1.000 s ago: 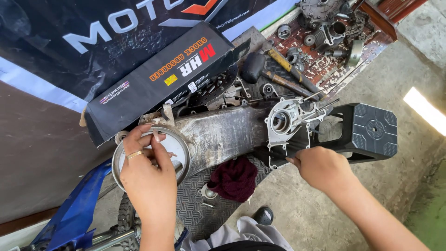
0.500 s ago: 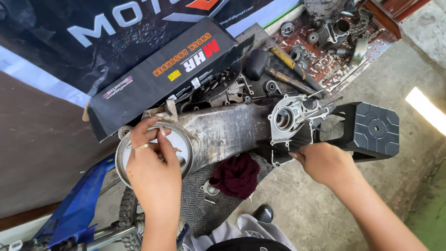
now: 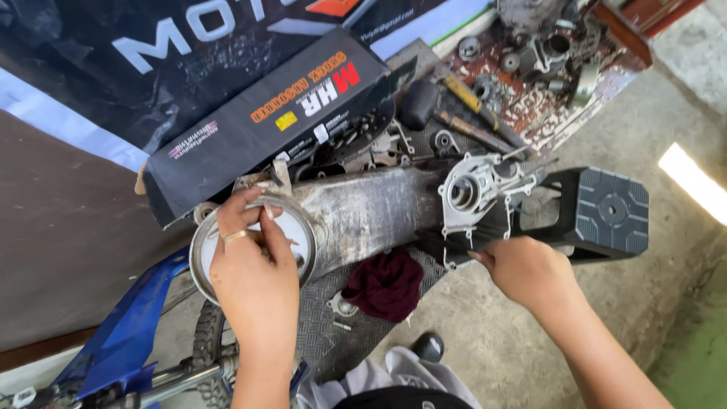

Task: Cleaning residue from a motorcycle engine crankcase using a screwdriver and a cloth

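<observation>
Hands steady a grimy engine casing [image 3: 371, 208]: left hand [image 3: 254, 265] fingers pinch inside its round drum [image 3: 204, 254], right hand [image 3: 526, 269] grips the casing's lower edge; fitting looks under way, needing a careful, even seat.

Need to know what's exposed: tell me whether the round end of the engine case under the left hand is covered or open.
Open. The left hand rests in the round housing of the engine case; its rim and pale inside show, no cover over it.
</observation>
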